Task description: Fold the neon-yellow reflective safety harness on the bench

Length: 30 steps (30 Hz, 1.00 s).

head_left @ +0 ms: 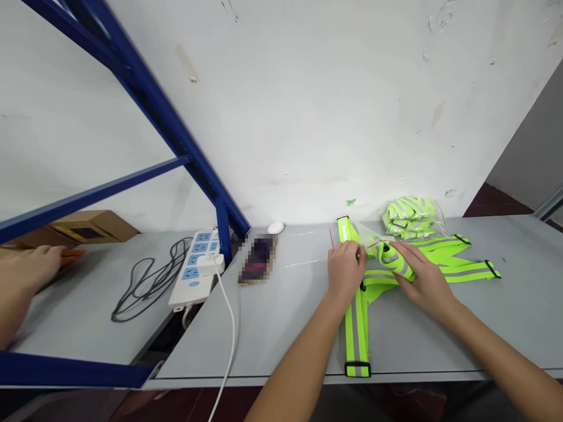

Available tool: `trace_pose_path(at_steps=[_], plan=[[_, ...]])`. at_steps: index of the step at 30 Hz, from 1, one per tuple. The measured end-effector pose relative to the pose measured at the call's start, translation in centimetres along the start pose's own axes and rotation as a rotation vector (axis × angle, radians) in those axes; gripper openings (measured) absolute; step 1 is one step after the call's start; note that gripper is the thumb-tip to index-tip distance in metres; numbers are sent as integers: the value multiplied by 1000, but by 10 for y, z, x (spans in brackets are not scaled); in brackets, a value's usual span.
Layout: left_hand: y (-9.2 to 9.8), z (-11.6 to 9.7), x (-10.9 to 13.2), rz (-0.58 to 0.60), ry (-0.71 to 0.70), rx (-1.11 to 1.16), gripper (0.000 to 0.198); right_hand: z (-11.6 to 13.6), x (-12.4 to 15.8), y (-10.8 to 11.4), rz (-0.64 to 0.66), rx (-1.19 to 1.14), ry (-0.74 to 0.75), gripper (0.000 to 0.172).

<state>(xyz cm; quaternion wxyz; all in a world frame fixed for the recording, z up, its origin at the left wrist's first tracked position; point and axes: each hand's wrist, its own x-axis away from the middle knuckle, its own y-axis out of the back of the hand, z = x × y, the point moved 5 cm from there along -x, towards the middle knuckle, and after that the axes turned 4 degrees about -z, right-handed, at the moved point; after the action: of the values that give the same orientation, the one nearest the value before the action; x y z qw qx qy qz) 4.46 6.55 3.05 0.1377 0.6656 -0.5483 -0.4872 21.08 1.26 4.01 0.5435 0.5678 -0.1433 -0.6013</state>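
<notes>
My right hand [424, 281] is wrapped round a rolled neon-yellow reflective strap bundle [398, 262]. Closed at the bundle's left end, my left hand [346, 266] pinches the edge of a clear plastic bag [367, 233] with a thin red line along it. Beneath both hands, loose yellow straps [356, 328] with grey reflective stripes and black buckles lie spread on the grey table. Behind them, against the wall, rests a bagged bundle of the same straps [409, 217].
A phone [258, 258], blurred out, and a white round object [276, 228] lie left. Further left are a white power strip [197, 272], black cable [153, 281], blue metal frame [176, 135] and cardboard box [97, 225]. Another person's hand [37, 269] is at far left.
</notes>
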Motion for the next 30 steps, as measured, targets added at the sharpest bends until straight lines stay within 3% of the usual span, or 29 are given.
trace_pose_path(at_steps=[6, 12, 17, 24, 28, 30], plan=[[-11, -18, 11, 109, -84, 10, 27, -2, -9, -13, 69, 373, -81, 58], [-20, -25, 16, 139, -122, 102, 30, 7, -26, -24, 121, 523, -178, 56], [-25, -17, 15, 129, -51, 186, 27, 24, -39, -29, 181, 521, -188, 49], [-19, -15, 12, 149, -19, 371, 22, 30, -31, -17, 61, 365, -127, 44], [-17, -18, 13, 192, -40, 493, 20, 26, -31, -16, 52, 434, -85, 38], [-21, -15, 15, 217, 38, 640, 17, 26, -34, -18, 56, 488, -80, 41]])
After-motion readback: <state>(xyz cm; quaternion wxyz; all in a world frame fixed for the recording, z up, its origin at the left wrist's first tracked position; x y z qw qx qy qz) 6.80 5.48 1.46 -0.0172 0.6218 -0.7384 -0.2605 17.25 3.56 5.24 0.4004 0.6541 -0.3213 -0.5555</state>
